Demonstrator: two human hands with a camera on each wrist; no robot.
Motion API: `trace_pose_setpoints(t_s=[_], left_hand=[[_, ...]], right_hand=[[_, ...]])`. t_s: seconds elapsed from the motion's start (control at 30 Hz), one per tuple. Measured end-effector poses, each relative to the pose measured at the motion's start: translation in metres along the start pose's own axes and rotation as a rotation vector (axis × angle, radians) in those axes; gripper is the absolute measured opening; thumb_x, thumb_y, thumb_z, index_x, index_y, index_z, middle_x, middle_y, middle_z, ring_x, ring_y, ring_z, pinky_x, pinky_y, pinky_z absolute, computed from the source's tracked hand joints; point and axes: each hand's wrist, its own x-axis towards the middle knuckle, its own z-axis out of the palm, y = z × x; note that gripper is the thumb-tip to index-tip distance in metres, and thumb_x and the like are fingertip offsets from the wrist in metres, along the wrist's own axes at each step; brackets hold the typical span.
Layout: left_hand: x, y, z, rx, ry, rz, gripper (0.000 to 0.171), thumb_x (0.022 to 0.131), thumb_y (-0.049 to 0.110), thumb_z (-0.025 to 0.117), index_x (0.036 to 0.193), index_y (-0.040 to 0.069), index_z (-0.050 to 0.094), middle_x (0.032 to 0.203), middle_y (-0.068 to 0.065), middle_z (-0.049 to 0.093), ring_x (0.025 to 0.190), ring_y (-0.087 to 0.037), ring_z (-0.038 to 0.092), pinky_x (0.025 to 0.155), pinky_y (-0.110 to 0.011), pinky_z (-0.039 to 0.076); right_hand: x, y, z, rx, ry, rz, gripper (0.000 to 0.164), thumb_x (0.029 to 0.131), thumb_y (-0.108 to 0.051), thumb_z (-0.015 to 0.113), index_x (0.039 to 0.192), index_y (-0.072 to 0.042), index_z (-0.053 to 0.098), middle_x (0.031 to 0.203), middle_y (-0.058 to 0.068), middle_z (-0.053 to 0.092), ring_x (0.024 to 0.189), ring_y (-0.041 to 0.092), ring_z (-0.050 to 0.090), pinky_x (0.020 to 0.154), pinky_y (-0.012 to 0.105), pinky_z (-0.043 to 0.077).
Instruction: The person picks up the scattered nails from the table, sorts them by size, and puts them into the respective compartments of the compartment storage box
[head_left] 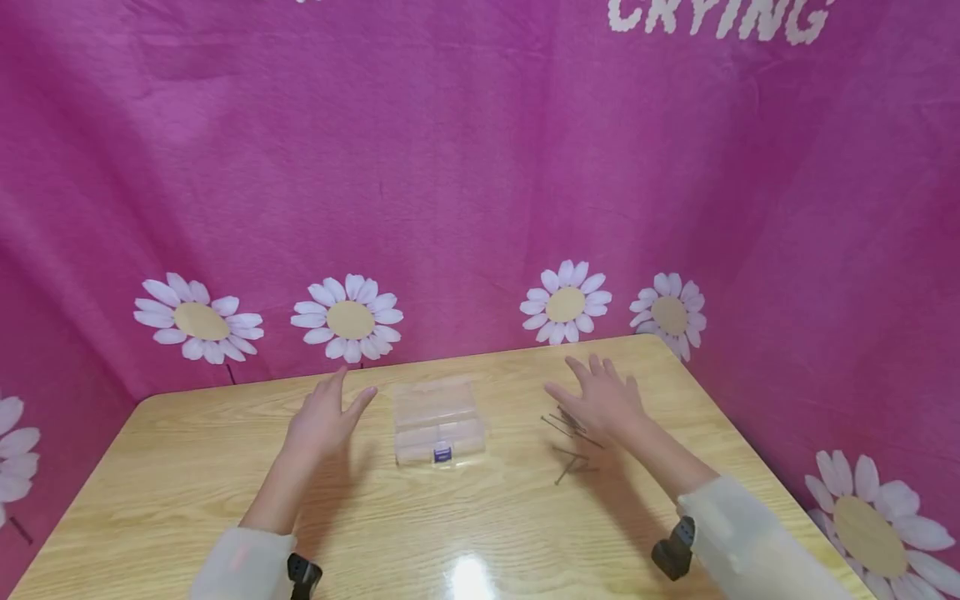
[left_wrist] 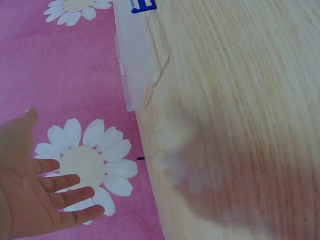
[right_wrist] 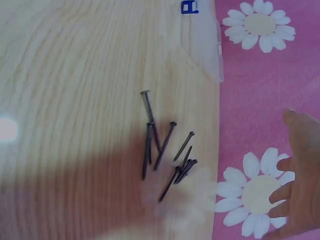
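A clear plastic case (head_left: pixel 420 442) with a blue latch (head_left: pixel 442 452) lies toward the back of the table, between the two hands. To its left, my left hand (head_left: pixel 318 421) is held above the wood with fingers spread and nothing in it. Several dark nails (right_wrist: pixel 165 145) with flat heads lie loose in a scattered group right of the case. Over the far end of those nails hovers my right hand (head_left: pixel 606 404), its fingers spread and holding nothing. The right hand partly covers the nails in the head view.
The light wood table (head_left: pixel 180 467) ends at a pink-purple cloth (head_left: pixel 450 183) printed with white daisies, which hangs behind and at both sides. A bright light reflection (head_left: pixel 471 577) shows near the front of the tabletop. Each wrist carries a small black device (head_left: pixel 675 548).
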Motion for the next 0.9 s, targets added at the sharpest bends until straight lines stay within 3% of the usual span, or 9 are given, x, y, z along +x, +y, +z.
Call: trace_pose_setpoints(t_s=[0.27,0.43,0.67,0.8,0.9], left_hand=[[0.0,-0.007,0.007,-0.078,-0.015,0.0,0.079,0.094,0.053,0.042,0.144,-0.005,0.025,0.142,-0.031,0.035,0.132,-0.046,0.032,0.107,-0.059,0.031],[0.0,-0.011,0.016,-0.168,-0.015,0.007,0.072,0.093,0.049,0.05,0.14,-0.004,0.035,0.136,-0.029,0.045,0.12,-0.044,0.049,0.1,-0.054,0.041],[-0.002,-0.016,0.03,-0.308,-0.012,-0.043,0.059,0.091,0.038,0.058,0.133,-0.002,0.046,0.121,-0.028,0.057,0.096,-0.036,0.064,0.089,-0.047,0.05],[-0.002,-0.016,0.042,-0.393,-0.022,-0.063,0.052,0.09,0.03,0.062,0.128,-0.004,0.051,0.111,-0.024,0.061,0.074,-0.026,0.066,0.074,-0.039,0.055],[-0.002,-0.016,0.052,-0.446,-0.044,-0.081,0.049,0.089,0.028,0.063,0.125,-0.004,0.053,0.104,-0.022,0.062,0.066,-0.02,0.063,0.061,-0.033,0.055]], right_hand=[[-0.003,0.014,0.007,-0.025,0.041,-0.041,0.076,0.091,-0.066,0.033,0.139,-0.007,0.043,0.137,0.024,0.047,0.122,0.045,0.046,0.094,0.062,0.04],[-0.004,0.022,0.011,0.006,0.051,-0.054,0.07,0.092,-0.06,0.04,0.132,-0.004,0.05,0.127,0.022,0.056,0.116,0.043,0.051,0.093,0.057,0.044],[-0.005,0.033,0.016,0.093,0.007,-0.097,0.046,0.092,-0.037,0.056,0.121,-0.002,0.058,0.116,0.022,0.062,0.106,0.039,0.058,0.087,0.052,0.049],[-0.006,0.039,0.019,0.14,-0.021,-0.087,0.038,0.09,-0.031,0.06,0.114,-0.001,0.062,0.106,0.02,0.065,0.096,0.035,0.061,0.081,0.049,0.051],[-0.008,0.044,0.021,0.175,-0.041,-0.068,0.035,0.089,-0.029,0.061,0.111,-0.002,0.064,0.099,0.017,0.066,0.088,0.029,0.061,0.075,0.045,0.052]])
